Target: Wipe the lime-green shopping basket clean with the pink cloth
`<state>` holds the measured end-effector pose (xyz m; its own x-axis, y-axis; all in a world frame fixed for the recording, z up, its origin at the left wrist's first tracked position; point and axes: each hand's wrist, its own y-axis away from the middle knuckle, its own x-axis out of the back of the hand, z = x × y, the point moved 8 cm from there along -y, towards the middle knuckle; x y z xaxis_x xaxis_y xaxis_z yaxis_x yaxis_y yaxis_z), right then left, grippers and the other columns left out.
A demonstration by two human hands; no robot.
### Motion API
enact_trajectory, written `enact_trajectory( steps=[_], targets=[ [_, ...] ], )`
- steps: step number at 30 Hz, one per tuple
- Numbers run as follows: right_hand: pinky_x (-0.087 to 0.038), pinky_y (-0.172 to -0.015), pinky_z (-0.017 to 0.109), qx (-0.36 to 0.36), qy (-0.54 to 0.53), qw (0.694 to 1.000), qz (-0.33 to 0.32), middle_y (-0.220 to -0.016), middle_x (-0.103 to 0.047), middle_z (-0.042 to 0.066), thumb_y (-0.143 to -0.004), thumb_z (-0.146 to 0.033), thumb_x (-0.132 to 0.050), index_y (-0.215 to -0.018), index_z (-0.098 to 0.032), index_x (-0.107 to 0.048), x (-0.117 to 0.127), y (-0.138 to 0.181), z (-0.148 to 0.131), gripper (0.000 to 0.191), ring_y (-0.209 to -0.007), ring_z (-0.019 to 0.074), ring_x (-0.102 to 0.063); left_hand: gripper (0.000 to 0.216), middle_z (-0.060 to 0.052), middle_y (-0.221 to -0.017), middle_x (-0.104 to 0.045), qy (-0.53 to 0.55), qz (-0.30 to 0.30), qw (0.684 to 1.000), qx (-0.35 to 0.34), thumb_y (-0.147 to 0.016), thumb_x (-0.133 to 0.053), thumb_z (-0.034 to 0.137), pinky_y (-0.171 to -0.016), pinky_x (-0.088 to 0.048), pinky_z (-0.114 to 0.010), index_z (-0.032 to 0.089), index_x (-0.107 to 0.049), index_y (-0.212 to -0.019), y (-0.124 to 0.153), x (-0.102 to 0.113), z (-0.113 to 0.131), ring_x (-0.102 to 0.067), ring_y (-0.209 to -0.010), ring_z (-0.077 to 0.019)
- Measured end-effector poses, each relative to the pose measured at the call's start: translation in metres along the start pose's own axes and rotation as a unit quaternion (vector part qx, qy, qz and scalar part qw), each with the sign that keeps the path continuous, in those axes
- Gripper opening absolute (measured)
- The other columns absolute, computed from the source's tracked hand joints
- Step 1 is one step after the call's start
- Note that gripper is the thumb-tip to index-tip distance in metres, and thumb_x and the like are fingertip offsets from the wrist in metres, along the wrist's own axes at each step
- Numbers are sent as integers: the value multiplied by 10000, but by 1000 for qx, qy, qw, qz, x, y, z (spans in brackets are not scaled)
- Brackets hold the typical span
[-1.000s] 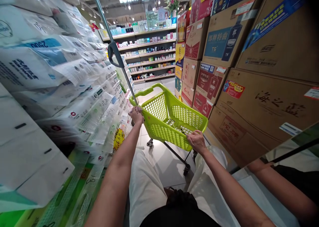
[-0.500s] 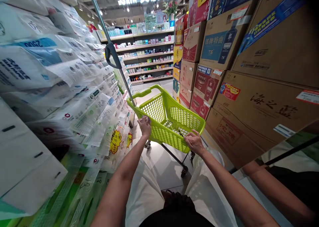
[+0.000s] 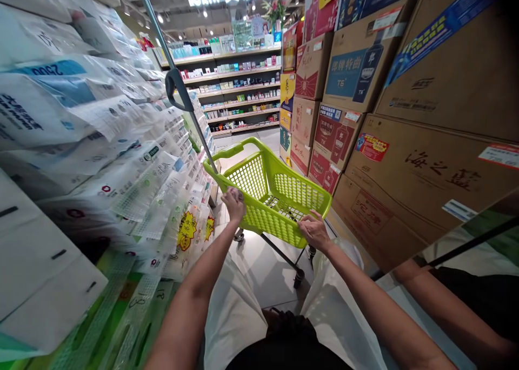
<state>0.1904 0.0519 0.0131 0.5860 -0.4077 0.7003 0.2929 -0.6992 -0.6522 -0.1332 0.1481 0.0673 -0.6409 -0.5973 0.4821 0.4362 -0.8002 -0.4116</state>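
Note:
A lime-green plastic shopping basket on wheels [image 3: 279, 224] stands just ahead of my legs, turned at an angle, with only its slotted floor and walls showing inside. My left hand [image 3: 234, 205] is closed on the near rim towards its left end; something small and crumpled appears to be tucked in it, too unclear to name. At the rim's right end my right hand [image 3: 314, 230] is closed too, the fingers curled over the edge. The long pole with a dark grey grip [image 3: 179, 91] rises from the basket's left corner.
White tissue packs [image 3: 109, 121] are stacked along my left. To my right rise stacked cardboard cartons [image 3: 421, 170], and a mirror-like surface reflects an arm at the lower right. Shelves of small boxed goods [image 3: 243, 83] cross the aisle's far end. Tiled floor [image 3: 263, 272] lies below.
The view has shifted slightly, so the basket and both hands sit a little further left. Both hands keep their hold on the rim.

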Motion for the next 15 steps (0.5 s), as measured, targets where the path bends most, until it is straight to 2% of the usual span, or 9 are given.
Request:
enact_trajectory(
  steps=[2, 4, 7, 9, 11, 13, 15],
  targets=[
    [-303, -1179, 402, -3, -1, 1000, -2, -692, -714, -31, -1084, -321, -373, -644, -253, -655, 0, 0, 1, 527, -842, 143, -667, 637, -187, -1394, -412, 11, 47, 999, 24, -776, -532, -15, -1055, -508, -419, 184, -450, -1376, -21, 14, 0, -528, -1291, -305],
    [-299, -1187, 408, -6, -1, 1000, -5, -685, -711, -32, -1083, -321, -374, -657, -255, -658, -1, 0, 0, 515, -849, 146, -667, 644, -204, -1398, -415, 12, 57, 998, 36, -778, -536, -14, -1067, -498, -440, 170, -435, -1386, -25, 14, 1, -508, -1317, -322],
    [-293, -1193, 421, -11, -3, 1000, -3, -672, -706, -29, -1084, -326, -368, -657, -256, -651, -2, 1, -2, 517, -851, 155, -667, 523, -182, -1310, -477, -1, 5, 999, 32, -795, -503, -14, -1105, -468, -462, 175, -493, -1283, 11, -11, -1, -530, -1280, -304],
    [-290, -1195, 426, -14, -10, 1000, -3, -682, -714, -24, -1090, -320, -347, -669, -256, -652, -2, 2, -2, 523, -852, 159, -668, 464, -155, -1251, -506, 1, -46, 999, -2, -786, -517, -10, -1121, -457, -450, 184, -526, -1207, 42, -29, 0, -562, -1230, -281],
    [-293, -1194, 427, -15, -22, 1000, -8, -703, -727, -18, -1093, -296, -317, -698, -255, -662, -2, 3, -1, 526, -857, 162, -669, 450, -135, -1224, -520, 14, -74, 997, -23, -781, -521, -9, -1116, -464, -440, 195, -540, -1182, 56, -36, 1, -574, -1200, -266],
    [-296, -1194, 428, -13, -29, 999, -15, -736, -739, -11, -1091, -267, -288, -728, -252, -675, -2, 3, 1, 531, -873, 163, -670, 502, -131, -1247, -514, 30, -58, 998, -6, -770, -514, -22, -1094, -484, -437, 204, -535, -1218, 44, -26, 2, -578, -1179, -261],
    [-302, -1192, 426, -14, -32, 999, -17, -766, -744, -8, -1085, -250, -273, -752, -251, -690, -2, 4, 3, 534, -889, 163, -668, 576, -139, -1296, -495, 41, -16, 999, 28, -743, -517, -43, -1070, -501, -442, 211, -527, -1259, 19, -10, 2, -571, -1179, -267]
  ],
)
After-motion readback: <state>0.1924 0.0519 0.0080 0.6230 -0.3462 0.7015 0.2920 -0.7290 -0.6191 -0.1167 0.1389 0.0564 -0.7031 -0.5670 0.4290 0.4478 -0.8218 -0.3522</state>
